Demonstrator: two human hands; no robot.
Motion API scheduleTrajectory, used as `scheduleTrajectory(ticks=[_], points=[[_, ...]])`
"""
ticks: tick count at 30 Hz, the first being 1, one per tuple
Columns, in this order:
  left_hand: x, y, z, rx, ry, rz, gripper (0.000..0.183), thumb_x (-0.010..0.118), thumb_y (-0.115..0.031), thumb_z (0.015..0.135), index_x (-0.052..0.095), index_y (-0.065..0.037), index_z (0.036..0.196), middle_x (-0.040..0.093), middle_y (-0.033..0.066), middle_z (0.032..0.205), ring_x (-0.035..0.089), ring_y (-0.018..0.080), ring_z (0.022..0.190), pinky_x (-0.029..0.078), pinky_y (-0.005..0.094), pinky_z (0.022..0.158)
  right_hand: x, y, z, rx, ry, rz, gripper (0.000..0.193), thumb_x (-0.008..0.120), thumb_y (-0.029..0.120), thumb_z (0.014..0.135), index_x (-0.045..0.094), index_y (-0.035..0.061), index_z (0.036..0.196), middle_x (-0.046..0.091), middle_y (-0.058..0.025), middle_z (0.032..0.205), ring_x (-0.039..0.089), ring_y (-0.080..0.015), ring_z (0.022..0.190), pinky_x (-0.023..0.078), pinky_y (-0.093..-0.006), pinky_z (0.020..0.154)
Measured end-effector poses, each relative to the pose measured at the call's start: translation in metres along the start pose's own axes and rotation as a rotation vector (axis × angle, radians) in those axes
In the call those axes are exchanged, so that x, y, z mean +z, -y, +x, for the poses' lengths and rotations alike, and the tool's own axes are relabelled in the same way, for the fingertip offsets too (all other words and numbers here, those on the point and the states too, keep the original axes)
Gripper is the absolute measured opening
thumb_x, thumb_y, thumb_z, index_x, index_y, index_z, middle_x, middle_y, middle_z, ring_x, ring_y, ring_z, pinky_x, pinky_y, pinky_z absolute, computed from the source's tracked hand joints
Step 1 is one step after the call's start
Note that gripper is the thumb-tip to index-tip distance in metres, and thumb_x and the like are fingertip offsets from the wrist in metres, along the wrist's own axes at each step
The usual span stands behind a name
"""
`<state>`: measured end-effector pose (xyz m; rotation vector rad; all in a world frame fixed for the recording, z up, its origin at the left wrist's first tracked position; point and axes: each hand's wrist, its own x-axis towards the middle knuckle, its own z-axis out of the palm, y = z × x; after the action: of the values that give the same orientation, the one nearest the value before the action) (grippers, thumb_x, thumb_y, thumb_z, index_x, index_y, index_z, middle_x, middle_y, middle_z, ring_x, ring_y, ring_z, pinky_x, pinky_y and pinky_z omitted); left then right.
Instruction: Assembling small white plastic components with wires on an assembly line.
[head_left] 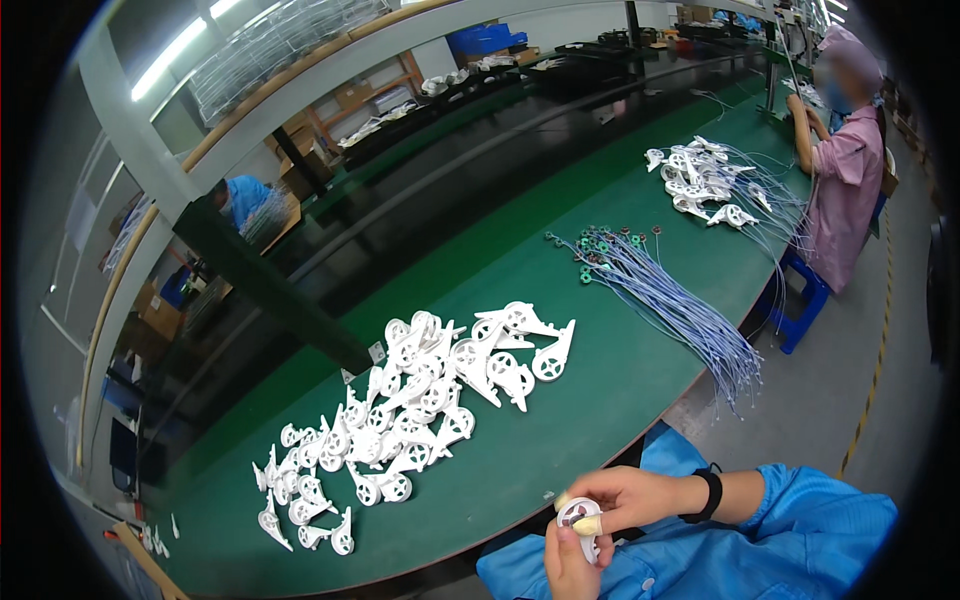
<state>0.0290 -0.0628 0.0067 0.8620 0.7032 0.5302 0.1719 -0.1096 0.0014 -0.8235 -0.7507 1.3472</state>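
Observation:
Close to my body, at the table's near edge, both hands work on one white plastic part (578,503) with a round, ring-shaped end. My left hand (568,572) grips it from below, thumb against the ring. My right hand (632,498) closes on it from the right, with pale yellow finger covers on the thumb and a fingertip. Something small and dark shows inside the ring, too small to name. Ahead and to the left lies a large heap of similar white parts (415,385), each with a spoked round end and a tapering arm.
A bundle of grey-blue wires (675,310) with small green and brown ends lies on the green table (520,450). Beyond it sits another pile of white parts with wires (700,180). A co-worker in pink (845,170) sits far right. A dark post (270,285) rises behind the heap.

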Motion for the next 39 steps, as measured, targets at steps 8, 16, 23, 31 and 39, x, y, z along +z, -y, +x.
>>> scheduleTrajectory(ticks=[8, 16, 23, 31, 39], points=[[0.0, 0.007, 0.0, 0.008, -0.052, 0.098, 0.027, 0.038, -0.033, 0.099, 0.046, -0.008, 0.103, 0.045, -0.0022, 0.067, 0.038, 0.0043, 0.05, 0.029, 0.0177, 0.042, 0.004, -0.016, -0.006, 0.054, -0.045, -0.263, 0.032, 0.058, 0.013, 0.091, 0.052, -0.0008, 0.119, 0.061, -0.0083, 0.099, 0.063, -0.0105, 0.075, 0.054, -0.0228, 0.066], [0.0, 0.014, 0.0, 0.017, -0.08, 0.116, 0.031, 0.039, -0.037, 0.098, 0.048, -0.008, 0.101, 0.044, -0.0036, 0.066, 0.037, 0.0033, 0.05, 0.027, 0.0172, 0.042, 0.006, -0.025, -0.012, 0.036, -0.163, -0.218, 0.031, 0.058, 0.013, 0.091, 0.053, -0.0015, 0.118, 0.061, -0.0062, 0.098, 0.062, -0.0089, 0.078, 0.053, -0.0217, 0.067], [-0.002, 0.015, 0.0, -0.008, -0.045, 0.13, 0.028, 0.039, -0.035, 0.099, 0.046, -0.007, 0.099, 0.042, -0.0045, 0.063, 0.036, 0.0032, 0.049, 0.026, 0.0174, 0.041, 0.002, -0.03, -0.012, 0.028, -0.156, -0.273, 0.032, 0.059, 0.013, 0.091, 0.052, -0.001, 0.119, 0.061, -0.0058, 0.101, 0.061, -0.0087, 0.083, 0.052, -0.0221, 0.071], [-0.003, -0.01, 0.012, -0.316, 0.042, -0.221, 0.041, 0.028, -0.042, 0.099, 0.047, -0.006, 0.1, 0.044, 0.0019, 0.058, 0.036, 0.0096, 0.04, 0.026, 0.0211, 0.035, -0.01, -0.027, -0.004, 0.041, -0.086, -0.163, 0.034, 0.052, 0.013, 0.094, 0.047, 0.0008, 0.125, 0.058, -0.0033, 0.1, 0.056, -0.0081, 0.085, 0.048, -0.0239, 0.075], [-0.003, -0.012, 0.013, -0.31, -0.008, -0.294, 0.038, 0.028, -0.041, 0.099, 0.046, -0.008, 0.104, 0.046, 0.0039, 0.061, 0.038, 0.0109, 0.041, 0.027, 0.0217, 0.035, -0.01, -0.011, -0.007, -0.268, -0.177, -0.639, 0.04, 0.055, 0.015, 0.093, 0.044, 0.0039, 0.129, 0.052, -0.0012, 0.091, 0.041, -0.0064, 0.067, 0.037, -0.0208, 0.059]])
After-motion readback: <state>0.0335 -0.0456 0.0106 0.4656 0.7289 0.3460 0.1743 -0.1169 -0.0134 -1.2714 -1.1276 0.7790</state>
